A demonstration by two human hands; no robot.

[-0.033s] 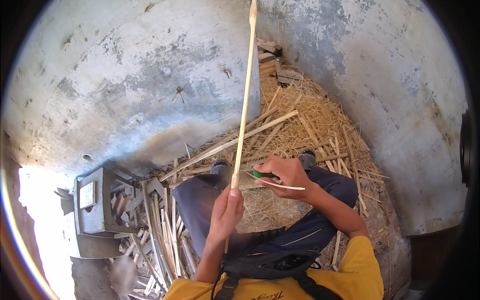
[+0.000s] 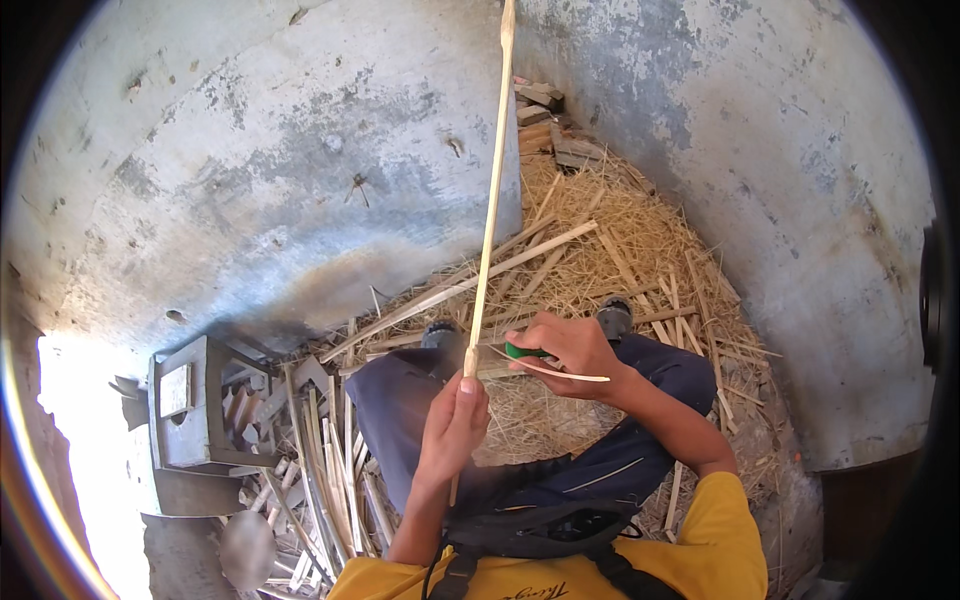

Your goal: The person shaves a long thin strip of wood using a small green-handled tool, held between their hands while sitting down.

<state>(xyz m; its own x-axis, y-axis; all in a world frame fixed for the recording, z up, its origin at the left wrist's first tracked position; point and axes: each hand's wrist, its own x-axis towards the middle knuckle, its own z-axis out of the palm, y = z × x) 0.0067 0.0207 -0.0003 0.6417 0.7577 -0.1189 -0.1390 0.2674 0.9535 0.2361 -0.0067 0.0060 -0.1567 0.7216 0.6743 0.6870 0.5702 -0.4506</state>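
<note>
A long, pale bamboo strip (image 2: 489, 225) with swollen nodes rises from my left hand (image 2: 455, 425) to the top edge of the view. My left fingers are wrapped round it just below a node, thumb on top, and its lower end shows beneath my wrist. To the right, apart from the strip, my right hand (image 2: 568, 350) is closed on a green-handled tool (image 2: 522, 351). Its working end is too small to make out, though it looks like a knife. A thin, curved sliver (image 2: 570, 375) lies across the underside of my right hand.
Straw-like shavings (image 2: 640, 220) and loose strips cover the ground before my feet. A long pale slat (image 2: 520, 257) lies slantwise there. Left of my knee are a bundle of strips (image 2: 335, 470) and a grey box-like frame (image 2: 190, 400). Worn walls (image 2: 300, 150) enclose the corner.
</note>
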